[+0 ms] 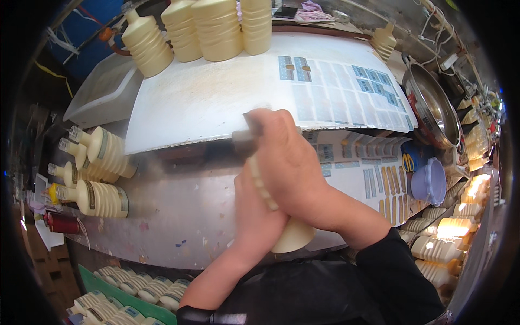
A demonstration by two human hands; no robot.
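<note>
A cream-coloured ribbed bottle point(295, 238) is tilted in front of me, its base toward my body. My left hand point(250, 203) is wrapped round its middle, with a strip of ribs showing between my hands. My right hand point(284, 162) is closed in a fist over the bottle's far end. A small dark edge and a blurred grey shape point(245, 142) show by its fingers; I cannot make out what they are. My right hand and wrist hide the bottle's neck and much of its body. Beyond the hands lies a white board point(200, 103) with sheets of blue labels point(374, 81).
Several similar bottles point(147, 46) stand along the board's far edge, and others point(101, 199) lie at the left. A clear plastic bin point(103, 89), purple bucket point(429, 181), metal basin point(433, 103) and yellow scissors point(408, 162) surround the table. Filled racks flank my lap.
</note>
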